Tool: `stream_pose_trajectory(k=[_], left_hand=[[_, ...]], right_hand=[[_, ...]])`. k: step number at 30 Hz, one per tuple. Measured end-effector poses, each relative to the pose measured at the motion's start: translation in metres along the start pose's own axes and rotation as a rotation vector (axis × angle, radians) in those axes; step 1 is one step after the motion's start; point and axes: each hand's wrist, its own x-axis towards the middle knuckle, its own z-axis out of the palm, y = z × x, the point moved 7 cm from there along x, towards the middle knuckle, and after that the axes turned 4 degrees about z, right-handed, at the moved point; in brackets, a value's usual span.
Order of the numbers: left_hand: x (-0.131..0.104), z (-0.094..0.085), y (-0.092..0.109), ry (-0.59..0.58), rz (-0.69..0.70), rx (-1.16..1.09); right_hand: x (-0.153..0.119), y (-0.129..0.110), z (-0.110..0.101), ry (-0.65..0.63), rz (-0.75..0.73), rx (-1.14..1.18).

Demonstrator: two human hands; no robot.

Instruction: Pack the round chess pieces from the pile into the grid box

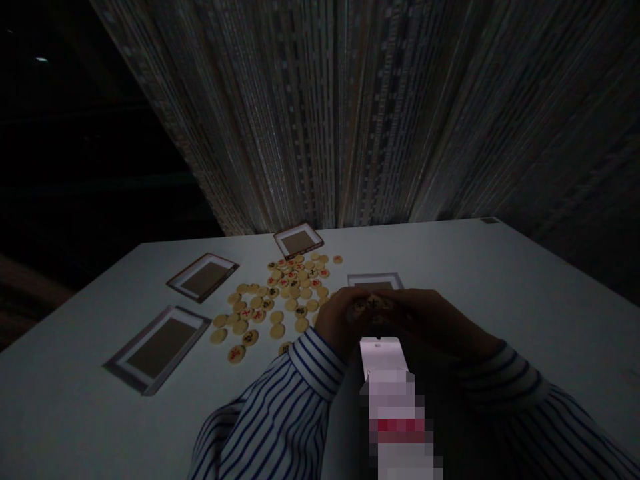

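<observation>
Between the left hand (pixel 337 323) and right hand (pixel 440 321), cupped together, sit some discs (pixel 373 303): probably light, hard and slick, unlikely to break, best pinched by the rim.

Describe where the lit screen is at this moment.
In the head view, the lit screen sits low, right of centre, between the striped sleeves, directly below the left hand and right hand in the picture.

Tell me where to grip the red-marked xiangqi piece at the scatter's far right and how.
Pinch the red-marked xiangqi piece by its round rim, probably from the right: it lies flat, with white table on that side and other pieces left of it.
</observation>
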Motion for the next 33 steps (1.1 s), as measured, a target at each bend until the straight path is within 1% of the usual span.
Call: stream_pose_trajectory(k=[5, 12, 16, 20, 23, 27, 30, 33], left_hand=[[0.002, -0.001, 0.001, -0.002, 0.030, -0.019], [0.004, -0.003, 0.003, -0.052, 0.025, -0.019], [0.003, -0.004, 0.004, -0.065, 0.040, -0.049], [0.003, -0.004, 0.001, -0.045, 0.015, -0.073], [0.001, -0.003, -0.005, -0.018, -0.066, -0.137], [-0.002, 0.003, -0.016, 0.015, -0.269, -0.334], [-0.003, 0.008, -0.019, 0.045, -0.378, -0.499], [-0.004, 0.014, -0.021, 0.044, -0.468, -0.679]], right_hand=[[0.000, 0.003, 0.001, -0.023, 0.016, 0.071], [-0.002, 0.003, 0.004, -0.083, 0.066, 0.206], [-0.001, 0.003, 0.002, -0.067, 0.076, 0.270], [-0.001, 0.002, -0.002, -0.010, 0.053, 0.242], [-0.002, 0.001, -0.008, 0.067, 0.016, 0.165], [-0.003, -0.003, -0.014, 0.152, -0.012, 0.080], [-0.004, -0.006, -0.016, 0.182, -0.033, 0.052], [-0.004, -0.009, -0.017, 0.199, -0.055, 0.055]])
